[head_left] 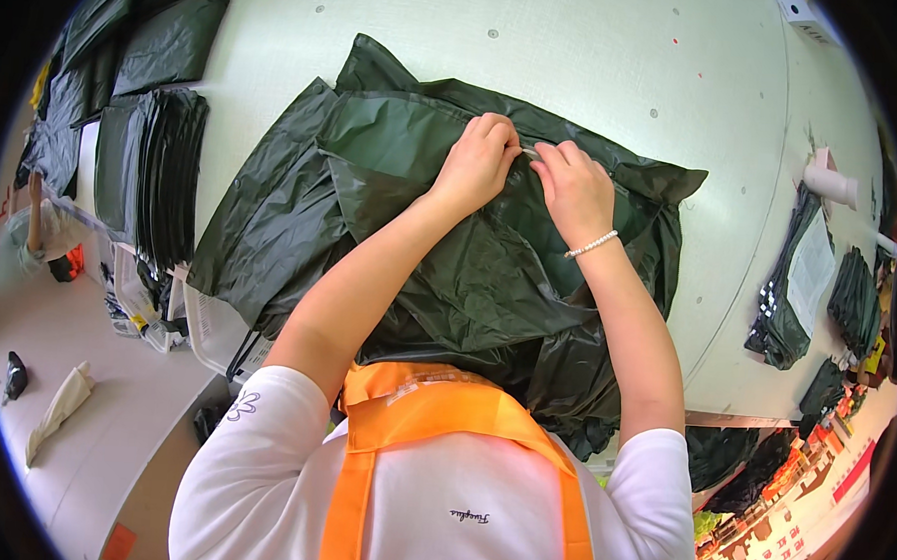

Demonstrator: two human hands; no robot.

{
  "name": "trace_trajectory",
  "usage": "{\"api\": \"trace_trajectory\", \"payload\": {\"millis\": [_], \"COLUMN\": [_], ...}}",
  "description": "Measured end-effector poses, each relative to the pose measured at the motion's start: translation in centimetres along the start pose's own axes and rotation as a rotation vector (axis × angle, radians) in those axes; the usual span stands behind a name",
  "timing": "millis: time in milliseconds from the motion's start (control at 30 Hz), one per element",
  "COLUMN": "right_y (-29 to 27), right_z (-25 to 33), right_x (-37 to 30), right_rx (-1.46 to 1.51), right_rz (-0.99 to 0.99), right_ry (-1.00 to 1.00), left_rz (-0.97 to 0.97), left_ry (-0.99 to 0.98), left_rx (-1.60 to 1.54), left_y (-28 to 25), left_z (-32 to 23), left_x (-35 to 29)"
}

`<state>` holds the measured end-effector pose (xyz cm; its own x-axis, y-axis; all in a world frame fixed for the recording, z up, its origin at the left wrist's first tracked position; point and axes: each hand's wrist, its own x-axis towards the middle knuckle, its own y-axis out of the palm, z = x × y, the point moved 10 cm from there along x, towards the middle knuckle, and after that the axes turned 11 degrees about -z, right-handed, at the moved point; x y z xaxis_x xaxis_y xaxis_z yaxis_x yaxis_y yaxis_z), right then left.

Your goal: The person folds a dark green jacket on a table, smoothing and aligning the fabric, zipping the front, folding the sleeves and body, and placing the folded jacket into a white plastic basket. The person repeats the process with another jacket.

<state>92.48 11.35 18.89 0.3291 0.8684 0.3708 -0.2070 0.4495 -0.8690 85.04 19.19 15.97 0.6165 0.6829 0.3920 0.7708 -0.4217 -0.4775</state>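
A large dark green, shiny piece of thin fabric [469, 271] lies spread and wrinkled over the table in front of me, its lower part hanging toward my body. My left hand [479, 161] is closed, pinching the fabric's upper part near the middle. Just beside it, my right hand [576, 188], with a beaded bracelet [592, 244] on its wrist, is closed in a pinch on the same part. A small pale bit shows between the fingertips; I cannot make out what it is. The two hands nearly touch.
A folded dark stack [153, 172] sits at the table's left edge, with more dark sheeting [174, 43] behind it. On the right lie a dark bundle with a paper sheet [809, 271] and a white roll [830, 184]. A white basket [211, 325] stands by the left edge.
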Motion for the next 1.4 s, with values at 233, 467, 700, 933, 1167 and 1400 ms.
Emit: {"api": "trace_trajectory", "payload": {"millis": [233, 467, 700, 933, 1167, 1400], "right_y": [0.5, 0.9, -3.4, -15.4, -17.2, -9.9], "right_z": [0.3, 0.2, -3.3, -21.5, -23.9, -8.8], "right_x": [-0.2, -0.3, -1.1, -19.3, -28.6, -18.8], "right_rx": [-0.019, -0.022, 0.236, 0.068, -0.818, 0.682], "right_rz": [0.019, 0.042, -0.092, -0.505, -0.188, -0.142], "right_ry": [0.014, 0.027, 0.386, 0.897, 0.889, 1.154], "left_rz": [-0.028, 0.012, 0.201, 1.353, 0.294, -0.091], "left_ry": [-0.008, -0.049, 0.032, -0.509, -0.891, -0.576], "left_rx": [0.002, 0.04, -0.017, 0.838, 0.408, 0.295], "left_y": [-0.1, 0.1, -3.5, -20.8, -26.0, -21.4], "left_z": [0.8, 1.0, -5.5, 2.2, 2.9, 4.3], "left_x": [-0.5, -0.3, -1.9, -29.5, -20.5, -8.3]}}
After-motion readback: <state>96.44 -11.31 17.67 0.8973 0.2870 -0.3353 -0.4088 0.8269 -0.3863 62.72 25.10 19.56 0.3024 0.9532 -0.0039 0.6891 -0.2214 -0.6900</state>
